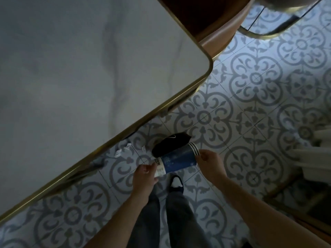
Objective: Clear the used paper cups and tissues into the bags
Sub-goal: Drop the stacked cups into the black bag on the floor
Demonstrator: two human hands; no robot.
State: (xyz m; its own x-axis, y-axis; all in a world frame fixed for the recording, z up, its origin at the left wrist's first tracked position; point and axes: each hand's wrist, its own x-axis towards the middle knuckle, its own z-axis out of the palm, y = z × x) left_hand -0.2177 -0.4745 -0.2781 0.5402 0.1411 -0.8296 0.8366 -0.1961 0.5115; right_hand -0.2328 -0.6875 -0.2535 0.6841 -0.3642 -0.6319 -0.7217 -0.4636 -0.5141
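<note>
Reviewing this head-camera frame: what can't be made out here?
- Blue cups: count in the stack unclear; ends covered by left hand and right hand.
- Black bag: opening not visible, partly behind the cups.
- White scraps: small, dim, at the table edge.

Table [89, 68] hogging the whole left side, gold edge running diagonally down toward the hands. Chair [215, 33] tucked in at the far corner, blocking that end. Plenty of open floor [250, 104] stretching right of the table. Black bag [170, 144] sitting on the tiles just past the cup [177, 159], tissues [123, 150] lying close under the table edge. Something pale crowding in at the right border, too dark to make out.
</note>
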